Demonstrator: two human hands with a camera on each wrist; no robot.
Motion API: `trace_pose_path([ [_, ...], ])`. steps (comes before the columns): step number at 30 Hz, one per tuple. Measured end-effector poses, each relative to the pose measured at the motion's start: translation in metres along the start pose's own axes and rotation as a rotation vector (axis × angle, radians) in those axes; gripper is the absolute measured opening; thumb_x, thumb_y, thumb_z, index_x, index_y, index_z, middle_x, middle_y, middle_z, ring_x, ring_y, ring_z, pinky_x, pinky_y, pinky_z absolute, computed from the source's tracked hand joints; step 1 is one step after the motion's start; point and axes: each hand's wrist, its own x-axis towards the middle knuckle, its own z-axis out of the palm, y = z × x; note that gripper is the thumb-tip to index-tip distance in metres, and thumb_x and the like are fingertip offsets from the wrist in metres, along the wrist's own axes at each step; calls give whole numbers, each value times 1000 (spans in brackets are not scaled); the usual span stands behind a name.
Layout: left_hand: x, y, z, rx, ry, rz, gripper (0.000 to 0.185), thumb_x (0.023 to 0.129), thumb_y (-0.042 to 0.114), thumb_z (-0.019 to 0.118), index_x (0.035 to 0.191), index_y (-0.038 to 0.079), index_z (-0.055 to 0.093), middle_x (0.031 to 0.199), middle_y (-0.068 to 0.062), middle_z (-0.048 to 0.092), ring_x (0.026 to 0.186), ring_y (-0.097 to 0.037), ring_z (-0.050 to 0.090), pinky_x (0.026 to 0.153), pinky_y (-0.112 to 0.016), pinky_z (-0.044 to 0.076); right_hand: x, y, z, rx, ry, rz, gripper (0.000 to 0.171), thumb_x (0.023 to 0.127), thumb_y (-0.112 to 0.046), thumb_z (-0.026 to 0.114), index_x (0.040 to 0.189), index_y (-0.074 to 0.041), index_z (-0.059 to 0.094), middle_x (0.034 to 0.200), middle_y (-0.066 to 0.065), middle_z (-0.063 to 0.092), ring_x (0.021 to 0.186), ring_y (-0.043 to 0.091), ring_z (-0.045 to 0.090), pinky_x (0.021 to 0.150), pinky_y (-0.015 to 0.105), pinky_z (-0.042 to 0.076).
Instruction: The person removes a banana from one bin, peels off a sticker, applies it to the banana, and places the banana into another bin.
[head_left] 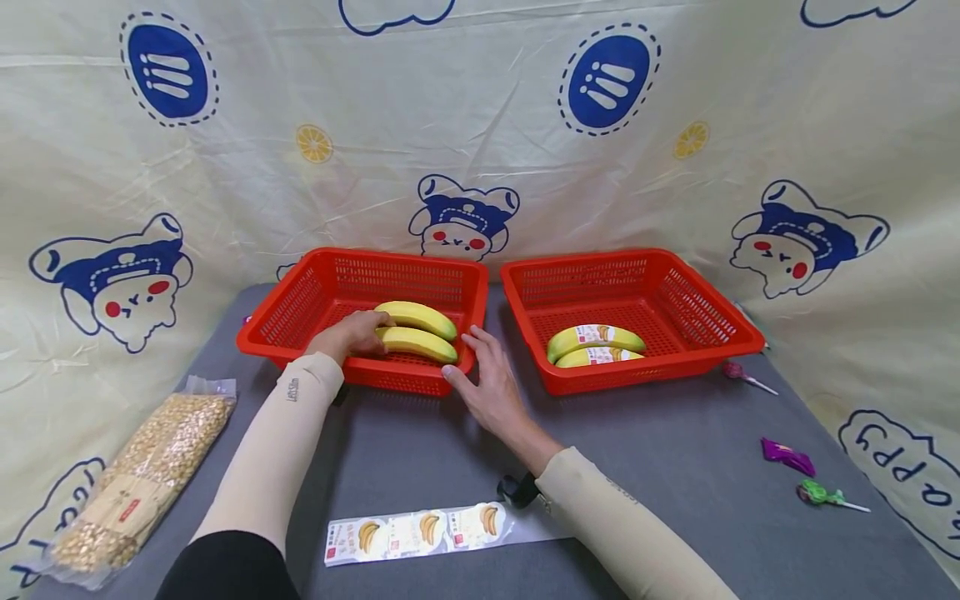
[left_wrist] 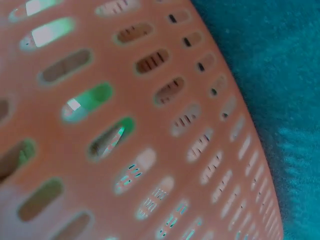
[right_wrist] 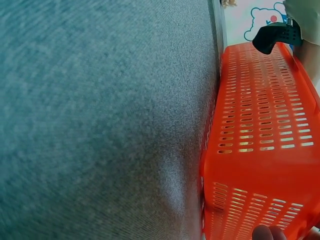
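In the head view two bananas lie side by side in the left red basket (head_left: pixel 285 333), the rear banana (head_left: pixel 420 317) just behind the front banana (head_left: pixel 420 343). My left hand (head_left: pixel 352 332) reaches over the front rim and grips the front banana at its left end; part of its fingers is hidden. My right hand (head_left: pixel 491 383) is at this basket's front right corner, thumb and fingers spread, fingertips at the rim. In the right wrist view a few fingertips (right_wrist: pixel 268 233) show against the basket wall (right_wrist: pixel 260 165). Only the basket's slotted side (left_wrist: pixel 150 105) fills the left wrist view.
Two labelled bananas (head_left: pixel 596 342) lie in the right red basket (head_left: pixel 705 358). A strip of banana stickers (head_left: pixel 420 533) lies in front, partly under my right forearm. Left stands a bag of grains (head_left: pixel 142 483); right are lollipops (head_left: pixel 813 492) and a purple-wrapped candy (head_left: pixel 787 456).
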Motion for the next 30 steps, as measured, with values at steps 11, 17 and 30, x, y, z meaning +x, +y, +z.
trace_pose_path([
  [11,-17,13,-20,-70,173,-33,52,84,17,68,132,7,51,126,-17,54,109,-31,47,100,-47,40,0,1,0,4,-8,10,68,84,-40,66,142,-14,40,152,-1,29,139,23,29,110,47,33],
  [17,-47,27,-32,-148,328,-51,51,87,22,66,134,9,49,121,-15,52,103,-28,46,90,-43,41,1,1,-1,3,-11,19,69,83,-40,68,142,-15,40,152,-1,29,139,22,29,109,46,35],
  [30,-140,33,0,-346,600,85,52,85,20,68,134,13,50,112,-11,52,99,-23,46,80,-35,42,3,2,-4,31,-31,10,65,84,-37,68,140,-16,42,150,-1,31,130,21,41,98,39,47],
])
